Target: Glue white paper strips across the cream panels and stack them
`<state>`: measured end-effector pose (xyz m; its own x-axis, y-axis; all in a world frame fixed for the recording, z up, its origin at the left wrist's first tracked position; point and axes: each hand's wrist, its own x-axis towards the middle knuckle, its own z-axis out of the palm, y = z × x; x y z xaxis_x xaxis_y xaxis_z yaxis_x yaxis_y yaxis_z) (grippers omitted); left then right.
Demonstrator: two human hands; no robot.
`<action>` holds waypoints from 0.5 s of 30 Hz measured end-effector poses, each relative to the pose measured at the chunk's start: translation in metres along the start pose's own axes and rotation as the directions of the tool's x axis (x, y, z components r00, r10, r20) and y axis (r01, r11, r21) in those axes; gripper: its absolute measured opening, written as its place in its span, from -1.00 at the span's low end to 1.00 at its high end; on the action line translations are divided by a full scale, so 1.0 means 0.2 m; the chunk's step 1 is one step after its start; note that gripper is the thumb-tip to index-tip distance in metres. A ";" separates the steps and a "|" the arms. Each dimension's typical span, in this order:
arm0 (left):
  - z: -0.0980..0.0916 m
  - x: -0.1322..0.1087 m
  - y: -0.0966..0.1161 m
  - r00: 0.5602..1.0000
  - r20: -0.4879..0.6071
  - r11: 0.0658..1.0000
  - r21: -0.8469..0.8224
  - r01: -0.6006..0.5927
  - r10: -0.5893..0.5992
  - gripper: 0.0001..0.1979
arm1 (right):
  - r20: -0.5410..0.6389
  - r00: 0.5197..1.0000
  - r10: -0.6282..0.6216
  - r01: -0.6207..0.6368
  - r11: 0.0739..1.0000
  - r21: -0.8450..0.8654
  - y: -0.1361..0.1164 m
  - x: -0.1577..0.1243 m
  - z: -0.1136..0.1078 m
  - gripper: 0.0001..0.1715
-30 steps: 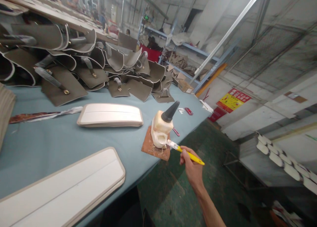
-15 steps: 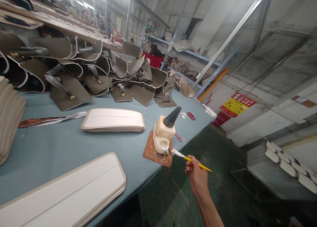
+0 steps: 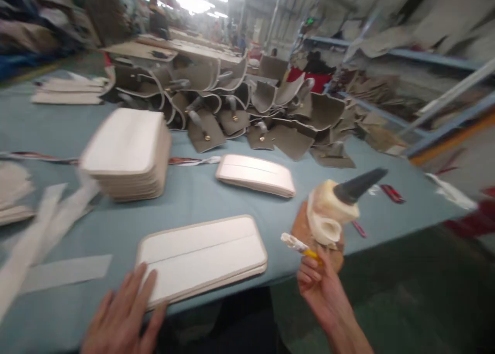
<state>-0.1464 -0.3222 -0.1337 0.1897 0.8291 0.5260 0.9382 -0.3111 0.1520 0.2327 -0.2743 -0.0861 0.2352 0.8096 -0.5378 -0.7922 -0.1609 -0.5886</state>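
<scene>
My right hand (image 3: 323, 287) is closed round the yellow handle of a glue brush (image 3: 296, 242), its bristles coated in white and pointing left. Just behind it stands a glue bottle (image 3: 323, 204) with a dark cone-shaped nozzle and a round side opening, on a brown board (image 3: 299, 226). My left hand (image 3: 126, 313) lies with fingers spread on the left end of a short stack of white panels (image 3: 204, 256) with beige edges and a line along the middle. A second, smaller stack of such panels (image 3: 255, 173) sits farther back.
A tall stack of squarer white panels (image 3: 124, 142) stands at left, near pale strips (image 3: 65, 271). Brown bag pieces with metal clasps (image 3: 207, 130) line the back of the table (image 3: 193, 204). A red object (image 3: 392, 193) and a pink one (image 3: 359, 229) lie right.
The view has swung left. My left hand has come into sight on the near panel stack. My right hand has brought the brush away from the bottle's opening, leftward toward the panels.
</scene>
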 end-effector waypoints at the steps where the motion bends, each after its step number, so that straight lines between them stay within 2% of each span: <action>1: -0.02 -0.03 -0.02 1.000 0.001 0.998 0.066 0.023 -0.023 -0.39 | 0.004 1.000 0.012 -0.012 0.999 -0.041 0.05 -0.01 0.04 -0.49; 5: -0.04 -0.07 -0.03 0.999 0.039 0.983 0.184 0.013 -0.020 -0.33 | 0.083 0.996 -0.007 0.029 0.963 -0.269 0.22 -0.03 0.24 -0.60; 9: -0.05 -0.05 -0.01 0.998 0.056 0.979 0.204 0.010 -0.022 -0.31 | 0.276 0.954 -0.117 0.242 0.845 -0.477 0.39 -0.06 0.42 -0.58; 12: -0.06 -0.06 -0.01 0.998 0.063 0.981 0.195 0.012 -0.025 -0.34 | 0.396 0.906 -0.149 0.356 0.774 -0.524 0.49 -0.03 0.50 -0.62; 15: -0.06 -0.07 -0.01 0.997 0.062 0.983 0.184 0.025 -0.037 -0.37 | 0.418 0.897 -0.145 0.362 0.781 -0.508 0.56 0.01 0.53 -0.65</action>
<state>-0.1540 -0.3388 -0.1309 0.1727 0.8671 0.4673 0.9798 -0.1998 0.0086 0.0862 -0.2306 -0.0897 0.0904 0.9853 -0.1453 -0.2479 -0.1190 -0.9615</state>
